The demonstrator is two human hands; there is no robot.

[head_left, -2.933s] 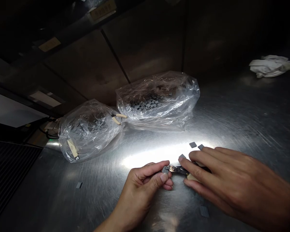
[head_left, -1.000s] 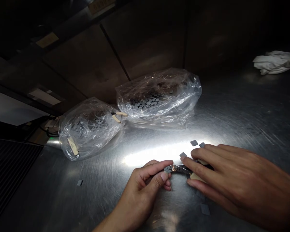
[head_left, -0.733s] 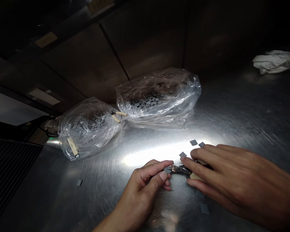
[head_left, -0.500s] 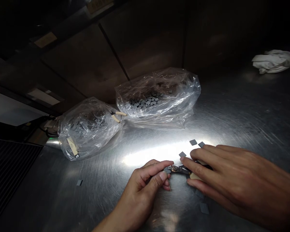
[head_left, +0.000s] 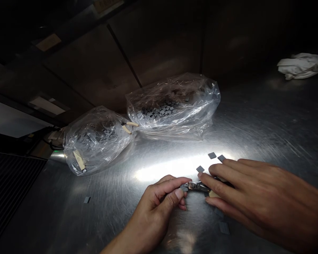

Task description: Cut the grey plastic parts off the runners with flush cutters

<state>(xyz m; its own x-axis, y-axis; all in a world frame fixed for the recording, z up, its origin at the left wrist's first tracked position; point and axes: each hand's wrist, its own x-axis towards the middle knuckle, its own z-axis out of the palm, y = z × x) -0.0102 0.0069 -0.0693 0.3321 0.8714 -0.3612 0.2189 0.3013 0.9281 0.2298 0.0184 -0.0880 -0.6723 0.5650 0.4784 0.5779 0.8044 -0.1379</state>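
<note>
My left hand (head_left: 159,203) pinches a small grey square piece (head_left: 184,188) between thumb and forefinger, low over the steel table (head_left: 254,120). My right hand (head_left: 257,197) is wrapped round small cutters (head_left: 198,186) with cream handles; their metal jaws meet the piece. Three loose grey squares lie just beyond my right fingers: one (head_left: 200,169), a second (head_left: 212,155) and a third (head_left: 221,157). Another grey square (head_left: 224,227) lies under my right hand's near edge.
Two clear plastic bags hold several grey squares: one (head_left: 95,139) at the left, one (head_left: 175,104) behind the hands. Cream-handled cutters (head_left: 129,126) lie between them. A lone grey square (head_left: 87,199) sits far left. A white cloth (head_left: 300,66) lies at the back right.
Hardly anything has moved; both hands stay together at the piece, and the view has shifted slightly.
</note>
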